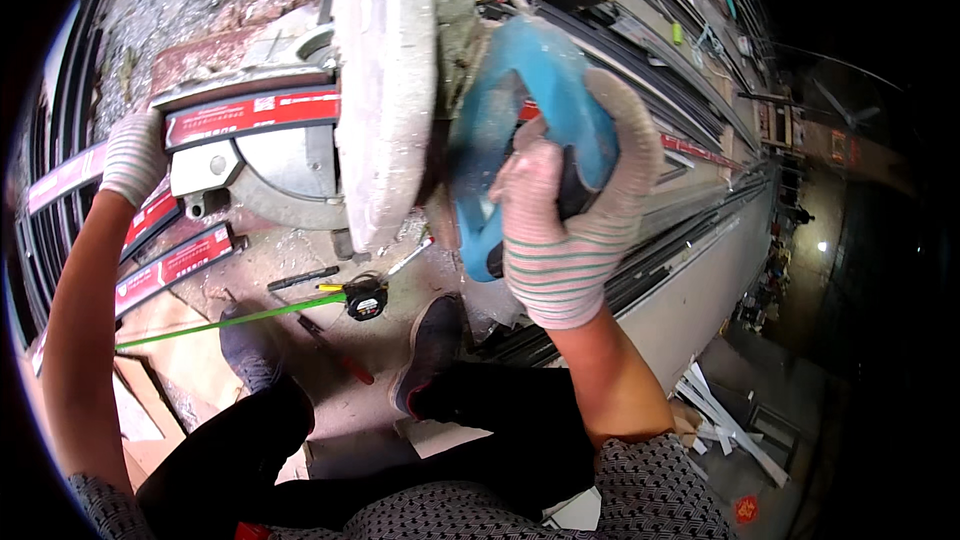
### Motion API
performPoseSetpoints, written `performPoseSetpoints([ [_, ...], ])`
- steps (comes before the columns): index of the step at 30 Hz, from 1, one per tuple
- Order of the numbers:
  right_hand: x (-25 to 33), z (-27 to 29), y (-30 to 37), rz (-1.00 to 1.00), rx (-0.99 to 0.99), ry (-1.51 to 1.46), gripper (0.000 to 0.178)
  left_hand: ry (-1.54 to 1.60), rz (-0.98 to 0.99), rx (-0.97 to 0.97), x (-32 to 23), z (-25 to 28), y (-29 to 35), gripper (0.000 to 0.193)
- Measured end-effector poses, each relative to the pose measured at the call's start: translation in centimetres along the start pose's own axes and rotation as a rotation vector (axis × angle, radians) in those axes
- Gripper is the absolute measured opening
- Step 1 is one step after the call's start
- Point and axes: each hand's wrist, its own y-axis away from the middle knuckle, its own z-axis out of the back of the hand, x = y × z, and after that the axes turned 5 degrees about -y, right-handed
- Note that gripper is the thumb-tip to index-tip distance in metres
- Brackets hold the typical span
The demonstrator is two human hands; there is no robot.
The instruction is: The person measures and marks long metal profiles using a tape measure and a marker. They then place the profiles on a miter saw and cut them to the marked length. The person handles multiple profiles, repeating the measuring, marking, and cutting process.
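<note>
Dark bars [705, 120] are crowding the right side of the miter saw [285, 155], while other red-labelled lengths [175, 265] are lying low beside the left forearm. A tape measure [367, 297] is sitting on the floor in front, its green blade [170, 336] stretching left past a shoe [252, 345]; a black pen [303, 278] and a red-handled tool [335, 348] are lying near it. The red-labelled bar [250, 115] is running across the saw up to the left edge of the dusty guard [385, 90]. The left hand [135, 158] is curling around this bar, fingertips hidden; the right hand [565, 230] is closing around the blue handle [595, 145]. A strip of floor is showing between the shoes
</note>
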Motion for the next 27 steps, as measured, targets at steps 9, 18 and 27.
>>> performPoseSetpoints([
  [9, 0.0, -0.1, -0.5, 0.192, 0.006, 0.130, 0.054, 0.057, -0.059, -0.127, 2.5, -3.2, -0.3, 0.008],
  [18, -0.3, 0.1, -0.4, 0.270, -0.010, 0.243, 0.053, 0.051, -0.049, -0.101, 2.6, -3.3, -0.1, 0.008],
  [27, -0.9, -0.1, 0.1, 0.221, -0.019, 0.173, 0.054, 0.059, -0.042, -0.101, 2.3, -3.0, -0.1, 0.009],
])
